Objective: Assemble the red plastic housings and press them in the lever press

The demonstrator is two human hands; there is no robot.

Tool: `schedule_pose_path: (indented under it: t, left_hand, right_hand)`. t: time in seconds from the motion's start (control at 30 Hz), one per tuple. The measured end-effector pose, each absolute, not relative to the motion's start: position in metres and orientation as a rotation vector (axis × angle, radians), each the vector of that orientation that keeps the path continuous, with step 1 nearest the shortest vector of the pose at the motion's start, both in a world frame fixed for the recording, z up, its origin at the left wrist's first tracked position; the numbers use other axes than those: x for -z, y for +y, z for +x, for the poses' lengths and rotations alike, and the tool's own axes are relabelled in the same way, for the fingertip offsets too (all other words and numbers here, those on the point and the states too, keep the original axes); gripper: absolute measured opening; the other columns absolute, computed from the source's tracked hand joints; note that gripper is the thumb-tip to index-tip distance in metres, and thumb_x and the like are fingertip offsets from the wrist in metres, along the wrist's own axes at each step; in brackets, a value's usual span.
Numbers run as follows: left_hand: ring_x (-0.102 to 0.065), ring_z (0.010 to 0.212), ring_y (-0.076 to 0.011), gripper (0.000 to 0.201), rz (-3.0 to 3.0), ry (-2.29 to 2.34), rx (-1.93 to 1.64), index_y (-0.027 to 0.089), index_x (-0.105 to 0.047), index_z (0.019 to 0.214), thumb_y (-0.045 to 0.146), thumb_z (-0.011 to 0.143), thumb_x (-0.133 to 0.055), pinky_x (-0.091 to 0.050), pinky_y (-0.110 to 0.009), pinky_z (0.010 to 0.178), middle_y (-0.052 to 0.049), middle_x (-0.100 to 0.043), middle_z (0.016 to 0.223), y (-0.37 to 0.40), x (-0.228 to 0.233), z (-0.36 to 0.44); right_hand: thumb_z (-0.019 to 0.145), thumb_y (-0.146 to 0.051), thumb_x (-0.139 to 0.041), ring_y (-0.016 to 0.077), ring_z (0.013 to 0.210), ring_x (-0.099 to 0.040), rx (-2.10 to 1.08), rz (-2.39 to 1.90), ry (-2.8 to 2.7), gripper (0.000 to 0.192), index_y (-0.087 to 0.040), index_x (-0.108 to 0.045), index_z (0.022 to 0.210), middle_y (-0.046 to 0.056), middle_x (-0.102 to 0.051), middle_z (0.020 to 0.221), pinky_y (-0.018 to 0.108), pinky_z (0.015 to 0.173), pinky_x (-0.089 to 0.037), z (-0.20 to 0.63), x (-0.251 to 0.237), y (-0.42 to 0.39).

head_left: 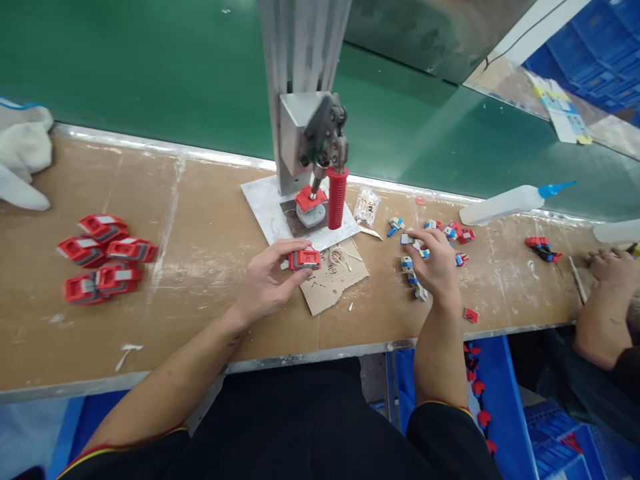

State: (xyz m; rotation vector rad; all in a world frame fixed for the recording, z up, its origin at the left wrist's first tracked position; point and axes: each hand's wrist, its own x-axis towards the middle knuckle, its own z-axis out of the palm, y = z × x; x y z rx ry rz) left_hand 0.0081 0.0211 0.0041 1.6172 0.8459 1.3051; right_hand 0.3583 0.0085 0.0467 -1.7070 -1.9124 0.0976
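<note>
The left hand (267, 283) pinches a small red-and-grey moulded plastic housing (304, 259) by its side edges, just above the brown cardboard scrap (330, 287), a light, stiff piece likely best gripped there, while the right hand (436, 263) rests curled over tiny blue-and-white plastic clips (415, 283).

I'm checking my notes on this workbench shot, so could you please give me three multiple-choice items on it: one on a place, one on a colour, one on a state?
1. Where does the pile of red housings lie?
A. left of the left hand
B. under the press
C. beside the bottle

2. What colour is the press handle grip?
A. blue
B. red
C. white

3. What is the left hand doing?
A. resting flat and empty
B. gripping the handle
C. holding a red part

Answers: 1 A, the pile sits far left on the bench. 2 B, the ribbed grip is red. 3 C, its fingers pinch the part.
</note>
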Motion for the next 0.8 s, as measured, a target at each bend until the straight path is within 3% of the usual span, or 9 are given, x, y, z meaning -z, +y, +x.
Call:
schedule_pose_path:
  t: [0.23,0.37,0.57,0.67,0.8]
  left_hand:
    - [-0.072,0.123,-0.0227,0.035,1.544,0.622,-1.316,0.023,-0.071,0.127,0.017,0.093,-0.078,-0.061,-0.039,0.106,-0.012,-0.075,0.125,0.021,-0.008,0.011]
    - [-0.07,0.125,-0.0255,0.032,1.491,0.597,-1.265,0.023,-0.071,0.128,0.022,0.096,-0.074,-0.06,-0.043,0.107,-0.013,-0.072,0.128,0.02,-0.012,0.009]
    - [-0.077,0.105,-0.022,0.042,1.289,0.474,-1.107,0.022,-0.064,0.139,0.034,0.099,-0.072,-0.065,-0.032,0.087,-0.014,-0.072,0.128,0.019,-0.017,0.006]
    - [-0.078,0.095,-0.0182,0.047,1.174,0.387,-1.051,0.024,-0.056,0.143,0.037,0.1,-0.072,-0.063,-0.028,0.083,-0.013,-0.075,0.125,0.018,-0.017,0.007]
    - [-0.079,0.102,-0.0194,0.042,1.105,0.379,-0.999,0.023,-0.057,0.134,0.04,0.099,-0.074,-0.062,-0.026,0.085,-0.013,-0.078,0.123,0.018,-0.016,0.007]
  right_hand:
    - [0.093,-0.012,-0.07,0.018,0.096,-0.074,-0.579,-1.093,-1.682,0.04,-0.032,-0.07,0.127,0.004,-0.064,0.109,0.029,0.07,-0.065,0.267,-0.073,-0.025]
    - [0.088,-0.013,-0.076,0.0184,0.093,-0.071,-0.534,-0.943,-1.652,0.04,-0.031,-0.072,0.123,0.004,-0.067,0.103,0.032,0.076,-0.065,0.239,-0.074,-0.02]
    - [0.088,-0.013,-0.079,0.0213,0.103,-0.075,-0.545,-0.928,-1.682,0.04,-0.03,-0.071,0.123,0.005,-0.077,0.11,0.036,0.085,-0.066,0.225,-0.066,-0.014]
    - [0.087,-0.014,-0.083,0.0214,0.097,-0.076,-0.432,-0.954,-1.746,0.044,-0.031,-0.071,0.126,0.005,-0.079,0.107,0.036,0.081,-0.066,0.22,-0.066,-0.013]
    - [0.085,-0.026,-0.087,0.0206,0.088,-0.076,-0.251,-0.998,-1.87,0.044,-0.03,-0.074,0.126,0.005,-0.078,0.101,0.033,0.075,-0.066,0.215,-0.07,-0.012]
